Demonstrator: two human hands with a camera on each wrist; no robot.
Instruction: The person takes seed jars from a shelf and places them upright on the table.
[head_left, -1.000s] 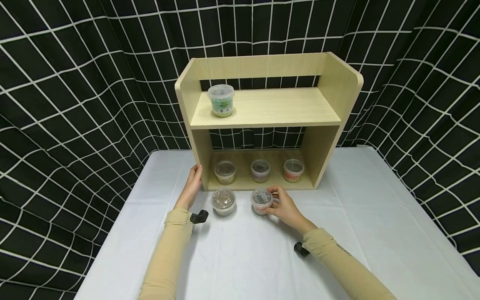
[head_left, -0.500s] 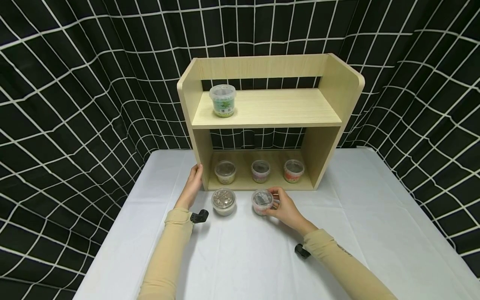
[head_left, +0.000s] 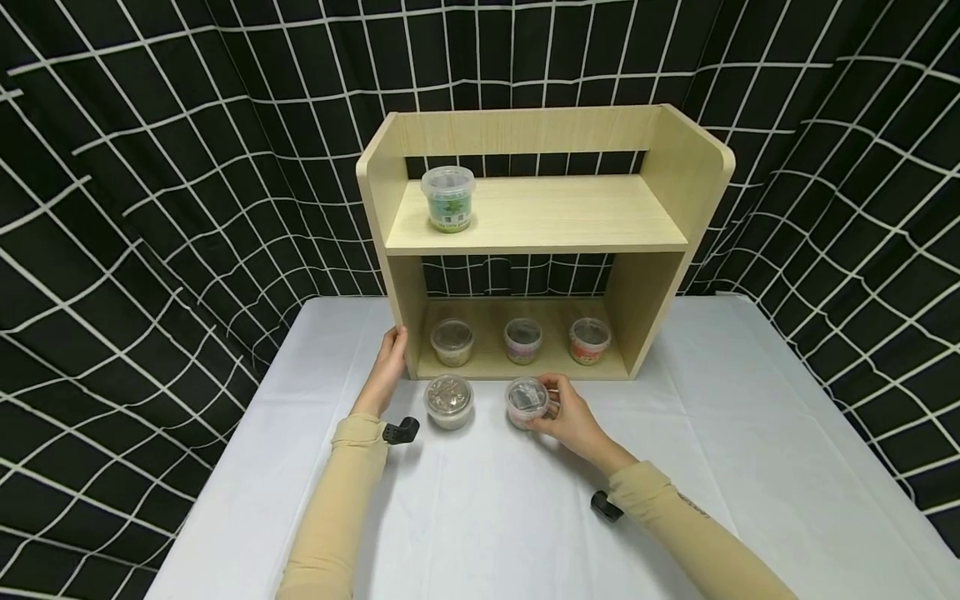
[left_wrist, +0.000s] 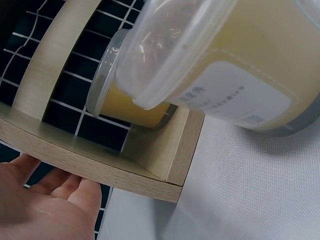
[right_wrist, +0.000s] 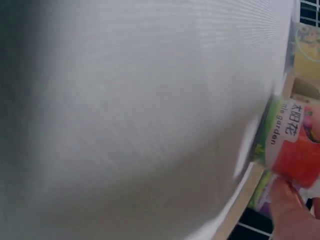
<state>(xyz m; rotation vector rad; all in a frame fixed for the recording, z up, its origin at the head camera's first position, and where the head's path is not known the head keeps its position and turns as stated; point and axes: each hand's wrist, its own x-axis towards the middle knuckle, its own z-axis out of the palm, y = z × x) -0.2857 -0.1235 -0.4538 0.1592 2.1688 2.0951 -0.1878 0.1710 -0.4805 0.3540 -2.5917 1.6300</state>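
My right hand [head_left: 576, 419] grips a small round plastic tub [head_left: 522, 409] with a clear lid, thumb and fingers at its right side. The tub is upright at the white table, just in front of the wooden shelf [head_left: 577, 212]. Its label [right_wrist: 287, 131], red with a green edge and "garden" lettering, shows in the right wrist view. My left hand [head_left: 384, 373] rests against the outside of the shelf's left side panel [left_wrist: 95, 165], fingertips at the board. Near it, a lidded tub with pale yellow sides [left_wrist: 250, 65] stands on the table.
On the lower shelf stand a yellowish tub [head_left: 452, 343], a purple-labelled tub [head_left: 522, 342] and a red-labelled tub [head_left: 588, 342] in a row. A green-labelled tub [head_left: 448, 200] stands at the left of the upper shelf. Black curtain [head_left: 150, 167] with white grid lines surrounds the table.
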